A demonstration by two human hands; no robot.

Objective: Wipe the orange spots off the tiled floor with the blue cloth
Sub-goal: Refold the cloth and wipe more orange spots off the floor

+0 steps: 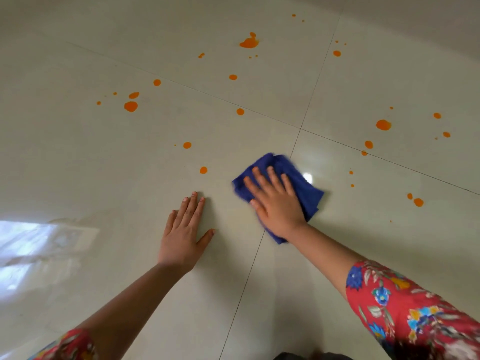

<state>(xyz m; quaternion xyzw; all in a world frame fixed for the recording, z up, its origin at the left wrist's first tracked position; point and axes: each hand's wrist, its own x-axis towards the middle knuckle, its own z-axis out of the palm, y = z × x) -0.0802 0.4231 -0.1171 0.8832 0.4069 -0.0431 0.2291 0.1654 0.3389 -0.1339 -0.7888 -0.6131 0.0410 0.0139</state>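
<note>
A crumpled blue cloth (304,183) lies on the pale tiled floor (104,165) near the crossing of the grout lines. My right hand (275,201) presses flat on top of it, fingers spread. My left hand (184,229) rests palm down on the bare tile to the left, fingers together, holding nothing. Several orange spots dot the floor: a small one (203,170) just left of the cloth, a big splash (249,42) far ahead, a blob (131,106) at the far left, and another (383,125) at the right.
More small orange drops (418,202) lie to the right of the cloth. Dark grout lines (300,129) cross ahead of the cloth. A bright window reflection (31,245) glares on the tile at the left. Red flowered sleeves cover both my forearms.
</note>
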